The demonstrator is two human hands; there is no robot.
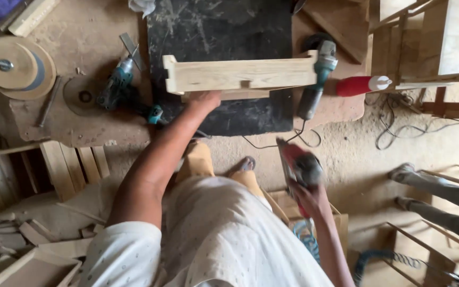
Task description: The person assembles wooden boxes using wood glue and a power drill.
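Centrally, item one: pale wooden frame (pixel 240 74), lying across the dark mat (pixel 219 32) on the far workbench (pixel 81 32). My left hand (pixel 204 99) presses its near edge, fingers curled against the wood. Item two: red nail gun (pixel 297 169), blurred, gripped tight in my right hand (pixel 309 199), near and right of the frame, well apart from it. A blue coiled hose (pixel 306 239) hangs below that hand. Item three: grey angle grinder (pixel 317 79), just beside the frame's right end. Item four: red and white bottle (pixel 362 85), lying further right. Item five: teal drill (pixel 117 85), left of the mat. Item six: round wooden discs (pixel 19 66), far left. Item seven: another person's legs (pixel 442 196), right.
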